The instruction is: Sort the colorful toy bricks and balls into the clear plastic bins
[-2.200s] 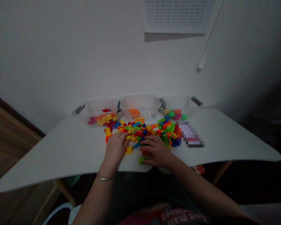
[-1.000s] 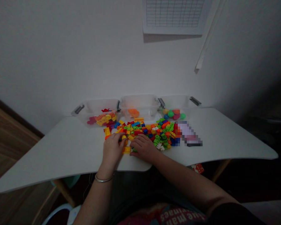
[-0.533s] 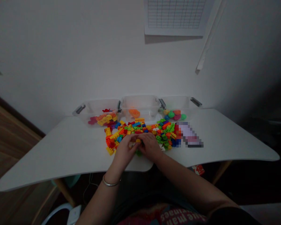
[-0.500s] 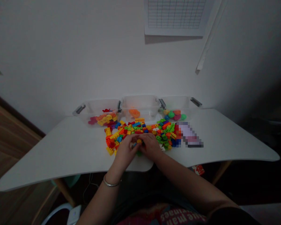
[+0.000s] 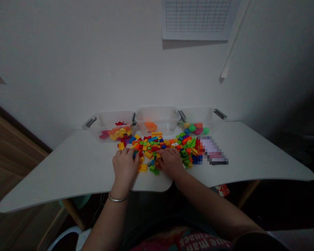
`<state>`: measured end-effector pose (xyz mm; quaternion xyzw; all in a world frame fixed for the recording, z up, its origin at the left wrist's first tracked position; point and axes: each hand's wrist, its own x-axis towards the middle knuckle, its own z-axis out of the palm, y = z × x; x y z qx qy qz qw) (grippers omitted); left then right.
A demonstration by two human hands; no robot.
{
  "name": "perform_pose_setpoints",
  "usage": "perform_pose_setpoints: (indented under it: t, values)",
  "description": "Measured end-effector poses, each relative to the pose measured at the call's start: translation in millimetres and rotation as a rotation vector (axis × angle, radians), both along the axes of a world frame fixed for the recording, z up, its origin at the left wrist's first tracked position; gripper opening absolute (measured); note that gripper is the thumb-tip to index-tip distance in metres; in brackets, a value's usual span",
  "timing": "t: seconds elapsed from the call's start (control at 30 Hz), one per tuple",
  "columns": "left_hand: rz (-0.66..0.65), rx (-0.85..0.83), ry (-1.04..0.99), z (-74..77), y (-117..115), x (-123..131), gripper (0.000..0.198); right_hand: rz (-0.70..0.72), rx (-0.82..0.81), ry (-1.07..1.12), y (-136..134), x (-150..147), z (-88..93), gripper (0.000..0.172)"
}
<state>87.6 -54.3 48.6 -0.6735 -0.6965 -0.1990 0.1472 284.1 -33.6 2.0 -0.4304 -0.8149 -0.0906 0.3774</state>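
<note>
A pile of bright plastic building blocks (image 5: 154,139) spreads over the white table between my hands. My left hand (image 5: 125,164) rests on the left side of the pile with its fingers curled down. A small blue-green block (image 5: 135,153) shows by its fingertips, but what lies under the fingers is hidden. My right hand (image 5: 172,163) is closed at the pile's front middle, with a small yellow block (image 5: 158,155) at its fingertips. Between the hands lie a yellow block (image 5: 142,168) and a green block (image 5: 154,170).
Three clear bins stand along the wall: the left bin (image 5: 107,116) holds mixed pieces, the middle bin (image 5: 157,113) an orange piece, the right bin (image 5: 201,115) colourful rounded pieces. A blurred-out phone-like object (image 5: 213,150) lies right of the pile. The table's front edge (image 5: 157,190) is near.
My hands were together over the front of the pile. My left hand has moved left onto the blocks there, while my right hand stays nearly in place with the yellow block.
</note>
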Motion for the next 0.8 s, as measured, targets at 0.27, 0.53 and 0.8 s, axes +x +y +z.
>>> perform_pose_setpoints:
  t: [0.27,0.53,0.8]
  values:
    - [-0.049,-0.024,0.041,-12.4,4.4,1.8,0.032,-0.039,-0.034,0.014,-1.1,1.8,2.7,0.02]
    - [-0.078,-0.046,0.021,-17.0,14.9,-1.5,0.028,-0.017,-0.059,0.05,0.8,3.7,1.0,0.023]
    - [-0.023,-0.015,0.006,-17.8,16.4,2.5,0.028,-0.008,-0.057,0.066,1.8,4.6,-1.2,0.025]
